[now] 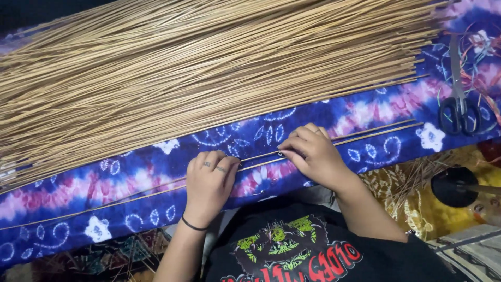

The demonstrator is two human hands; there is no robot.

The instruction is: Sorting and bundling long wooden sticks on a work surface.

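While a wide heap of thin tan sticks (pixel 209 68) covers the upper part of the tie-dyed blue and pink cloth (pixel 130 183), both hands work at a few single sticks (pixel 365 134) that lie apart from the heap, running slantwise across the cloth from lower left to upper right. The left hand (pixel 209 185) rests palm down on the cloth with its fingers (pixel 216 159) curled over these sticks, pressing on them; rings show on two fingers and a dark band circles the wrist. The right hand (pixel 313 154) sits just beside it, to the right, its fingers (pixel 300 138) bent and pinched together on the same sticks, thumb tip meeting fingertips at the stick line. The two hands are near each other but apart, with a short stretch of stick bare between them.

At the right end of the cloth lie black-handled scissors (pixel 459 104), blades pointing up, well apart from both hands, next to loose coloured ribbon strips (pixel 482 47). Below them, off the cloth, a round black object (pixel 453 187) stands on a yellow patterned fabric (pixel 417 209), where more loose sticks lie scattered. The person's black printed shirt (pixel 292 250) fills the lower edge.
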